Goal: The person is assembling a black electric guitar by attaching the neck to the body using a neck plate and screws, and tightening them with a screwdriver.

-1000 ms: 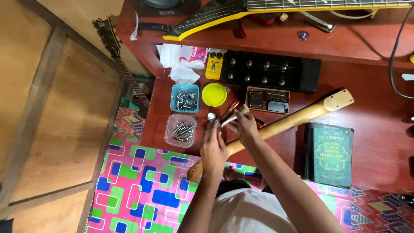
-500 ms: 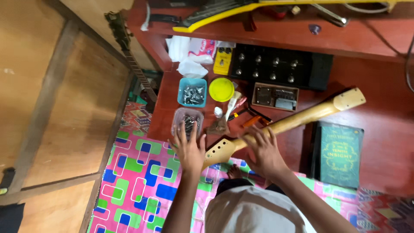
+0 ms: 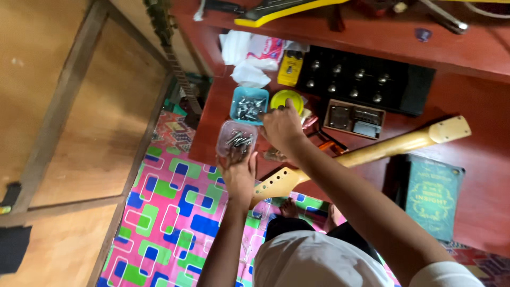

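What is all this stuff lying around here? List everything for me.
Clear tub of screws: one, transparent, desk's front edge.
Blue tub of metal parts: one, behind the clear tub.
Yellow lid: one, right of the blue tub.
Guitar neck: one, pale wood, slanting across the desk.
Black pedal board: one, rear of the desk.
Small yellow pedal: one, beside the board.
Green book: one, right side.
Desk: one, red-brown.
Mat: one, pink with coloured blocks, on the floor.
Left hand: at the clear tub.
Right hand: touching the yellow lid.
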